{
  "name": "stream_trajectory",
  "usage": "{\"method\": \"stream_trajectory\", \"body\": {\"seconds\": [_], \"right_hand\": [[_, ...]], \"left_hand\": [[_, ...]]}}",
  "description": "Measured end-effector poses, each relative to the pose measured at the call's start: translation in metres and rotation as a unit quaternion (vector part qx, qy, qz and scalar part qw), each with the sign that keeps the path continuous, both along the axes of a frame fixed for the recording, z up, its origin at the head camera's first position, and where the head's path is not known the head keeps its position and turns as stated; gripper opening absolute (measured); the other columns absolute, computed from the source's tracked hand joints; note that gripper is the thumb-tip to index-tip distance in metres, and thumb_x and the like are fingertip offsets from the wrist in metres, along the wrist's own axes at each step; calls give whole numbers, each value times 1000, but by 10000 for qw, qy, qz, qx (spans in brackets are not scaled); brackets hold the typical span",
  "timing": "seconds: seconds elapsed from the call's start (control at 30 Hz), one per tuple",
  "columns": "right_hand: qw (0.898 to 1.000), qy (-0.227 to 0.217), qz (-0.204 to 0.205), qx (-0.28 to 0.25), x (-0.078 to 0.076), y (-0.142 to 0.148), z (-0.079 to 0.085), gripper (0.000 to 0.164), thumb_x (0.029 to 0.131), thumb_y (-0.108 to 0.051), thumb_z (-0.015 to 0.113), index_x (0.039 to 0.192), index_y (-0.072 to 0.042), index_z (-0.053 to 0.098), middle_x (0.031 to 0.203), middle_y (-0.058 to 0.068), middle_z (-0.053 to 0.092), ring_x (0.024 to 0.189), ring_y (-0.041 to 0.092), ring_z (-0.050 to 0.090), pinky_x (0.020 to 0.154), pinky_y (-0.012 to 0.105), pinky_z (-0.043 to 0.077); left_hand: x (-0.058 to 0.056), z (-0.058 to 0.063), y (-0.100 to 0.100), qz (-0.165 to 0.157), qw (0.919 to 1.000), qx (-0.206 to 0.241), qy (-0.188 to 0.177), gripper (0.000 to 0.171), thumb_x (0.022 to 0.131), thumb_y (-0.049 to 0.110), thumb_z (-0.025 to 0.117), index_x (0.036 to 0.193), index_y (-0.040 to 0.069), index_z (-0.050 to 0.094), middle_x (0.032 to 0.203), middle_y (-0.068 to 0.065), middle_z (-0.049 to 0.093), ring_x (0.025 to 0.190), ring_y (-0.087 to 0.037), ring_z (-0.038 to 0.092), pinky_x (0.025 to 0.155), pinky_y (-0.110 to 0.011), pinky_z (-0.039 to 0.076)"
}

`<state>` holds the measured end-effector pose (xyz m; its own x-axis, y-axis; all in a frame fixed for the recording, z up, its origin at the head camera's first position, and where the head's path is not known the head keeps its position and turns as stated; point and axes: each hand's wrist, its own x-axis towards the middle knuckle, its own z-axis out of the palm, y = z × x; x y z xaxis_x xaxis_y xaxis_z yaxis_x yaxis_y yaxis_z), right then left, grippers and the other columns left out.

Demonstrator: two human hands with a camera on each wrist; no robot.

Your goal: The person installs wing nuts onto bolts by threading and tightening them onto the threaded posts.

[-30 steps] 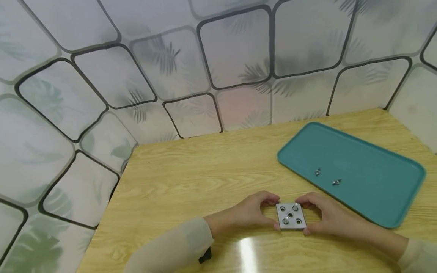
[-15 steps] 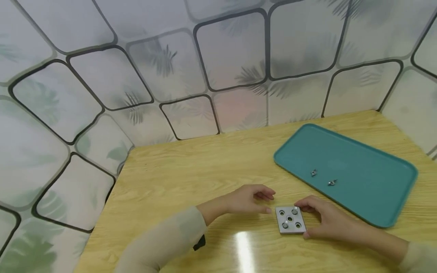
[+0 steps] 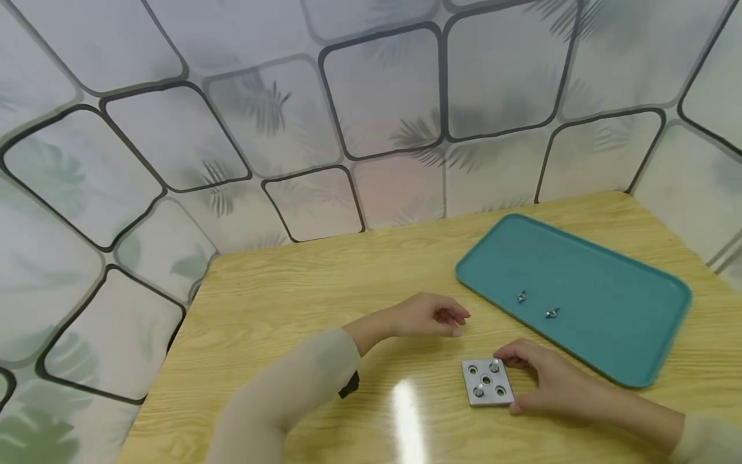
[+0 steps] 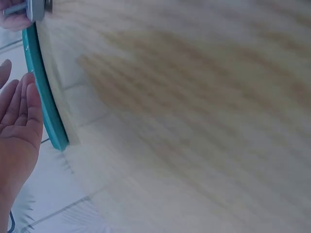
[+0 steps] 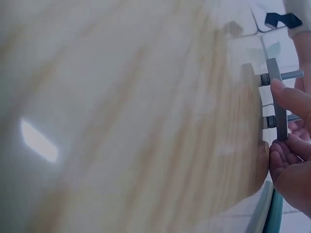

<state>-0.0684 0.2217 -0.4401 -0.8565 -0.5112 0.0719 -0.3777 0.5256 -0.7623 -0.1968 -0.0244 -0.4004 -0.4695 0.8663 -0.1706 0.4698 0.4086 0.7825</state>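
A square metal plate (image 3: 497, 379) with several holes sits near the table's front. Two bolts (image 5: 293, 75) pass through it, shanks up and heads beneath, as the right wrist view shows. My right hand (image 3: 553, 381) holds the plate by its right side, thumb at the near corner and fingers at the far corner. Beyond the plate's far left corner, my left hand (image 3: 426, 316) hovers with nothing in it, fingers loosely bent. Two small wing nuts, one on the left (image 3: 522, 296) and one on the right (image 3: 552, 313), lie on the teal tray (image 3: 603, 283).
The tray lies at the right on the wood-grain table (image 3: 324, 290), its near edge close beyond my right hand. A patterned wall covering (image 3: 394, 187) borders the table's back and sides. Glare (image 3: 408, 419) shows on the tabletop left of the plate.
My left hand has let go of the plate's left side and moved away toward the far side of the table. The right hand has stayed at the plate. The head view has shifted slightly.
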Motion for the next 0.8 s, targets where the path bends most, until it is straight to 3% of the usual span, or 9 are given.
{"method": "stream_trajectory", "body": {"seconds": [0.13, 0.37, 0.6, 0.8], "right_hand": [[9997, 224, 42, 6, 1, -2, -2, 65, 68, -37, 84, 118, -6, 56, 114, 5, 59, 102, 2, 54, 83, 20, 48], [9999, 133, 50, 54, 2, 0, -1, 65, 69, -39, 83, 118, -7, 56, 116, 4, 58, 104, 0, 53, 86, 17, 46], [9997, 110, 205, -107, 2, 3, -3, 63, 70, -36, 83, 119, -6, 55, 116, 7, 58, 105, 1, 53, 85, 18, 46], [9989, 202, 358, -227, 4, 7, -4, 62, 71, -34, 83, 119, -6, 55, 115, 7, 58, 107, 1, 52, 87, 16, 45]], "left_hand": [[-8, 5, 13, -423, 9988, -166, 196, 34, 90, 11, 65, 123, 3, 60, 114, -8, 66, 95, 0, 61, 83, -12, 47], [-28, 13, 41, -1214, 9892, -707, 425, 35, 93, 12, 60, 128, 6, 58, 122, -4, 63, 103, 0, 58, 87, -9, 43], [-38, 20, 73, -1590, 9789, -1022, 776, 37, 94, 13, 59, 131, 8, 56, 126, -2, 61, 108, -3, 57, 88, -8, 41], [-39, 19, 95, -1864, 9711, -782, 1265, 38, 94, 13, 59, 131, 7, 55, 129, -3, 59, 110, -4, 57, 89, -6, 38]]}}
